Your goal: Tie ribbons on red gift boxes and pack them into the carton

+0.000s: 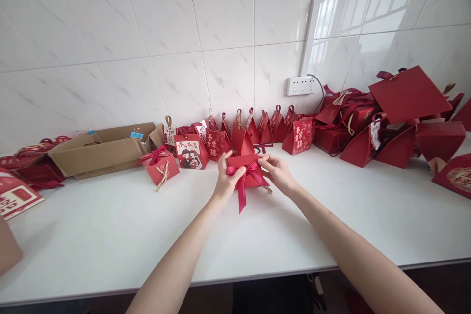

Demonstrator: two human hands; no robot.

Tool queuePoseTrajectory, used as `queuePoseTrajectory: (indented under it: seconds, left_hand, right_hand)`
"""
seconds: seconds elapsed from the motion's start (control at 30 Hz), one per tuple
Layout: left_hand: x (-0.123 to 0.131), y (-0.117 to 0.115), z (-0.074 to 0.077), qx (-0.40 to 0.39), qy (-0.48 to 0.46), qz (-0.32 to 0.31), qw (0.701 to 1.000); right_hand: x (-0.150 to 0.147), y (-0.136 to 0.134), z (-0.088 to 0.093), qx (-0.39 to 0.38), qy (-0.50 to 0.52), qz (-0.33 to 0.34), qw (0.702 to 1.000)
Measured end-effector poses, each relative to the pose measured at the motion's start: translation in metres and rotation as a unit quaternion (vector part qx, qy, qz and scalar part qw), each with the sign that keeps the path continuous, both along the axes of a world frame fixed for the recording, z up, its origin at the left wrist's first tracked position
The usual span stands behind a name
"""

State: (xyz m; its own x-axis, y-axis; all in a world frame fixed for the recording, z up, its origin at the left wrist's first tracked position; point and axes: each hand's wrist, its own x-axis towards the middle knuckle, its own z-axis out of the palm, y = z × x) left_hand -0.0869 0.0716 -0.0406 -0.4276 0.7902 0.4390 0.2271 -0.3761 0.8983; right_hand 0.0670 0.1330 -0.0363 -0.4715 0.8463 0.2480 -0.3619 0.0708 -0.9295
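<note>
A small red gift box (244,161) with a magenta ribbon bow (252,169) on its front is between my hands, near the middle of the table. My left hand (225,176) grips its left side, thumb pressed on the front by the bow and fingers behind. On the other side, my right hand (276,170) pinches the box's upper right edge near the bow. One ribbon tail hangs down the front. A bit of twisted cord shows at the lower right of the box. Left of my hands sits another red box (162,169) with a bow and a rope handle.
A cardboard box (106,158) with blue clips stands at the back left. Several red gift boxes (265,127) line the tiled wall, one (191,151) printed with a cartoon couple. A heap of red boxes (408,95) fills the right. A power strip (300,86) hangs on the wall.
</note>
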Motion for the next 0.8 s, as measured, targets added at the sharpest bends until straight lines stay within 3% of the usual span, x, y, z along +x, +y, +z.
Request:
queuePoseTrajectory:
  seconds: [0.1,0.2,0.3,0.4,0.6,0.8]
  left_hand:
    - [0.003,-0.001,0.004,-0.066,-0.052,-0.068,0.994]
    - [0.003,0.000,0.006,-0.072,-0.051,-0.074,0.993]
    - [0.002,0.002,0.003,-0.053,-0.037,-0.061,0.996]
    - [0.002,0.004,0.000,-0.046,-0.039,-0.065,0.996]
    - [0.007,0.003,0.002,-0.045,-0.048,-0.081,0.995]
    - [0.010,0.001,0.006,-0.033,0.007,-0.037,0.999]
  right_hand:
    - [0.001,0.001,0.004,0.007,-0.029,-0.018,0.999]
    - [0.012,-0.001,0.015,0.046,-0.137,-0.057,0.988]
    - [0.029,-0.011,0.023,0.109,-0.286,-0.077,0.949]
    - [0.040,-0.027,0.021,0.134,-0.370,-0.055,0.918]
    - [0.037,-0.041,-0.002,0.141,-0.343,-0.068,0.926]
    - [0.039,-0.044,-0.015,0.123,-0.280,-0.059,0.950]
